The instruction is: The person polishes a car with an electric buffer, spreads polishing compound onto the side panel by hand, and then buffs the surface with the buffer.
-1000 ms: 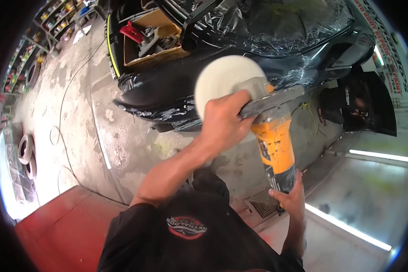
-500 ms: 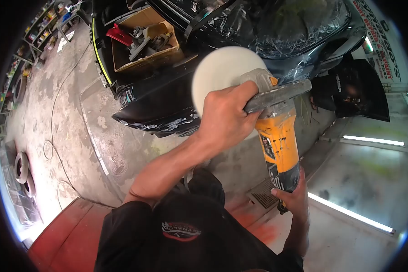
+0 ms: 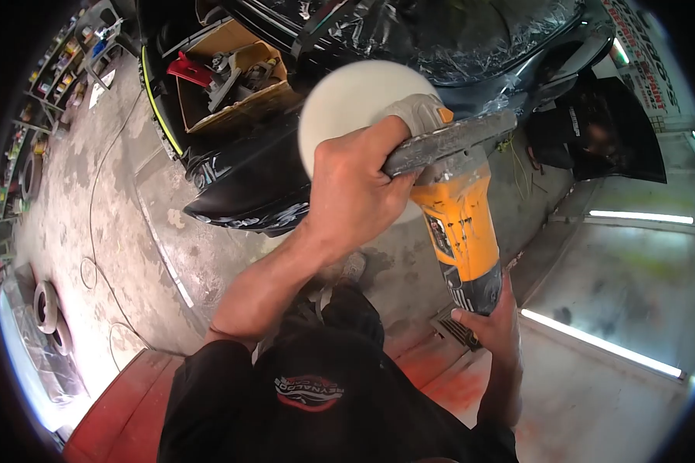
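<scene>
A yellow and black rotary polisher [image 3: 462, 220] is held in front of me, its round white pad [image 3: 344, 104] over the black car bumper [image 3: 247, 181]. My left hand [image 3: 359, 181] wraps round the dark front handle [image 3: 448, 143] near the head. My right hand [image 3: 493, 320] grips the black rear end of the body, with its thumb showing on the near side. Whether the pad's underside touches the bumper is hidden. White smears mark the bumper's lower edge.
A cardboard box [image 3: 282, 104] of tools and a red part sits above the bumper. Plastic sheeting [image 3: 471, 38] covers the car behind. A cable [image 3: 93, 208] crosses the floor at left, near tires [image 3: 46, 307]. A red panel [image 3: 123, 409] lies close at lower left.
The polisher and both hands have shifted left in view, with the head end slightly higher. Both hands keep their grip. The background has shifted slightly too.
</scene>
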`<state>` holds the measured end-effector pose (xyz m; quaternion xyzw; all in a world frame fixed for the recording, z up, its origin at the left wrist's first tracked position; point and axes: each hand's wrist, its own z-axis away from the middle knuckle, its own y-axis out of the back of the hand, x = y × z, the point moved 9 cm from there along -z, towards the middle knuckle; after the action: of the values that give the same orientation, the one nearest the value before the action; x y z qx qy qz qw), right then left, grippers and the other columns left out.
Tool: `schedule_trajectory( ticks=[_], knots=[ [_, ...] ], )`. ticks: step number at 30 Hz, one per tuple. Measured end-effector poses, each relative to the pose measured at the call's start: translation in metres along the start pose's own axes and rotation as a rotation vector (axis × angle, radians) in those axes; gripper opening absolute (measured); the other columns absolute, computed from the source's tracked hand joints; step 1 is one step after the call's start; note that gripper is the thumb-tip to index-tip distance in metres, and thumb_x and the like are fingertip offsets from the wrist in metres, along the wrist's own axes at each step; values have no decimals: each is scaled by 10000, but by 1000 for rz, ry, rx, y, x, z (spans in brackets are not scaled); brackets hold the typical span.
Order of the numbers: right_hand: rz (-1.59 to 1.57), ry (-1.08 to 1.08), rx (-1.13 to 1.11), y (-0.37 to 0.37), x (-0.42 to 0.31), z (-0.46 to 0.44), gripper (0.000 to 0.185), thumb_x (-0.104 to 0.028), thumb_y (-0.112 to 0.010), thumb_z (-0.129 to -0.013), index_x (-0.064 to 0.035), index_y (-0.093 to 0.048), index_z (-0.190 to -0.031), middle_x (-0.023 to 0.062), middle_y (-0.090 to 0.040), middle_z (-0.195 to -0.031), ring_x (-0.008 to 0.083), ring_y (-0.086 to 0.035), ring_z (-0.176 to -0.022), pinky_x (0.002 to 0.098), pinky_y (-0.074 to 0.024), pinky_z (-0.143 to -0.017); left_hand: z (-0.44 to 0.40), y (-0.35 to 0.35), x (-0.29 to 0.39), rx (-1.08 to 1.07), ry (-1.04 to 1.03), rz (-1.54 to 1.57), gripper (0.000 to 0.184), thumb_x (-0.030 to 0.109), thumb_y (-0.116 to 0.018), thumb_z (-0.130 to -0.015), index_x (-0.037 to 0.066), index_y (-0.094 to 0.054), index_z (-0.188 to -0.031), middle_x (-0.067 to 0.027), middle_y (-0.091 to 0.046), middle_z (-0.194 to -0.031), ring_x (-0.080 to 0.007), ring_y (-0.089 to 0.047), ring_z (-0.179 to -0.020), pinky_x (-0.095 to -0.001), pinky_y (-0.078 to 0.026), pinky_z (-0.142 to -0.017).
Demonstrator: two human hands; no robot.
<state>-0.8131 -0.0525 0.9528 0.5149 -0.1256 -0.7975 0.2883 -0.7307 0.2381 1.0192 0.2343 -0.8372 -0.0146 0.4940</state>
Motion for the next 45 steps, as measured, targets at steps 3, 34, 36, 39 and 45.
schedule_trajectory(
  ticks=[3,34,36,39,45],
  knots=[
    [-29,7,-42,0,25,-1,816,-60,-827,-698,14,-388,-1382,134,-661,-1131,212,-635,-1073,372,-485,-956,14,-1,11,-27,-14,-86,186,3,-765,-694,9,-621,-812,-148,-597,-659,-302,-621,-565,-311,-472,-542],
    [-412,146,55,146,184,-161,837,-112,-881,-653,9,-412,-1334,136,-631,-1164,198,-618,-1069,359,-493,-941,-90,-320,70,-323,-275,-334,201,-8,-727,-641,53,-631,-807,-124,-613,-703,-330,-628,-615,-366,-488,-545],
    [-421,152,62,148,186,-166,844,-110,-884,-652,3,-409,-1340,135,-635,-1149,198,-620,-1063,360,-492,-943,-95,-321,72,-314,-279,-348,206,1,-735,-641,48,-631,-813,-125,-620,-710,-335,-631,-619,-367,-493,-550],
    [-321,215,26,142,190,-163,854,-106,-886,-657,-6,-399,-1352,134,-640,-1129,199,-630,-1039,361,-508,-919,-79,-310,77,-303,-308,-358,217,9,-746,-640,32,-629,-821,-128,-630,-717,-341,-636,-622,-366,-502,-554],
    [-368,27,-161,105,229,-146,862,-148,-887,-677,4,-397,-1370,173,-636,-1169,254,-627,-1102,390,-502,-935,-33,-303,61,-452,-170,-427,216,-12,-726,-630,41,-617,-810,-110,-595,-677,-325,-590,-568,-393,-464,-513]
  ],
)
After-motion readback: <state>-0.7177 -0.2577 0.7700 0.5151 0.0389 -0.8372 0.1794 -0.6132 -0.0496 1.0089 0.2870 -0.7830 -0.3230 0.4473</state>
